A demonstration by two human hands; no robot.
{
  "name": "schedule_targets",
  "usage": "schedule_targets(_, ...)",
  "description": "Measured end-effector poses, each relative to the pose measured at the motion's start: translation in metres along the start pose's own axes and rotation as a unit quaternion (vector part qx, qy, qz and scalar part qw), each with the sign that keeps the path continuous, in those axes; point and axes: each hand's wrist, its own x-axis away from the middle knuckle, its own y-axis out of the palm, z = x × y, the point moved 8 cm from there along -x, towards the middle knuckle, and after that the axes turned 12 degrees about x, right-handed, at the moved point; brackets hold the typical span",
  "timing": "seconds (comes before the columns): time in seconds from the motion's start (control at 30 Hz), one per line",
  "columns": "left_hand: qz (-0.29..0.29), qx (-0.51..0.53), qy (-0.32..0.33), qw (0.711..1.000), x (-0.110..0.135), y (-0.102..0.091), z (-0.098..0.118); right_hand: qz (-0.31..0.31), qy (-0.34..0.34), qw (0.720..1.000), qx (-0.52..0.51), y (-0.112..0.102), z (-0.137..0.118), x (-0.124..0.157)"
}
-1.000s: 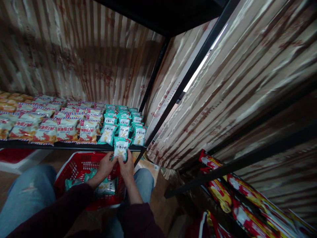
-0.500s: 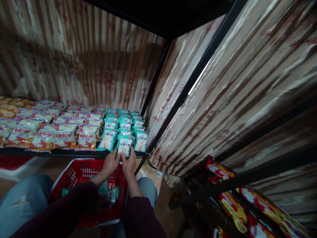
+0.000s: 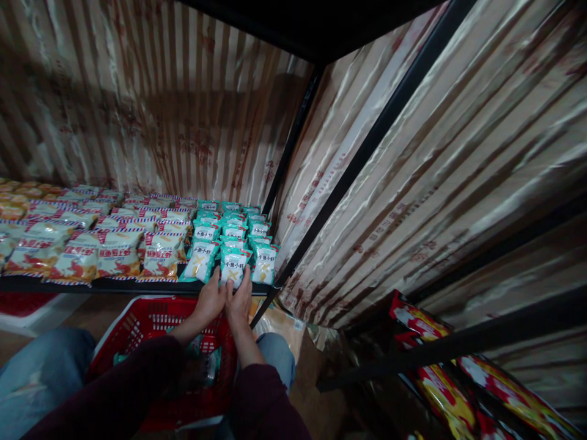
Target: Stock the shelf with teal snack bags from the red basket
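A teal-and-white snack bag [image 3: 233,264] stands at the front of the middle column of like bags on the shelf. My left hand [image 3: 211,302] holds its lower left side, fingers closed against it. On its lower right side is my right hand [image 3: 239,297], also gripping it. The bag leans back toward the bags behind. Similar teal bags stand to its left [image 3: 200,260] and right [image 3: 265,263]. Below my forearms is a red basket [image 3: 158,308] with several teal packets [image 3: 213,365] inside, partly hidden by my left arm.
White-and-orange snack bags [image 3: 119,253] fill the shelf to the left. A black shelf post [image 3: 330,208] slants up at the right. Red-and-yellow packages [image 3: 440,391] lie on a lower rack at right. Striped curtain [image 3: 183,110] hangs behind the shelf.
My hands have shifted slightly, my right fingers rising along the bag's side. The bag sits about as before between its neighbours. The view has moved a little.
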Motion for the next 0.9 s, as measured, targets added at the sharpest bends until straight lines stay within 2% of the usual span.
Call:
schedule_targets(0.23, 0.056, 0.029, 0.132, 0.989, 0.013, -0.002, -0.001, 0.034, -0.049, 0.998, 0.035, 0.008, 0.000, -0.004)
schedule_targets(0.37, 0.020, -0.003, 0.212, 0.977, 0.019, 0.002, 0.010, 0.048, -0.065, 0.996, 0.037, 0.009, -0.002, -0.006)
schedule_targets(0.5, -0.015, -0.032, 0.221, 0.975, 0.019, 0.006, 0.011, 0.043, -0.070, 0.996, 0.039, 0.013, 0.000, -0.009)
schedule_targets(0.9, -0.025, -0.048, 0.210, 0.976, 0.005, 0.013, 0.003, 0.029, -0.072, 0.995, 0.065, 0.031, 0.006, -0.017)
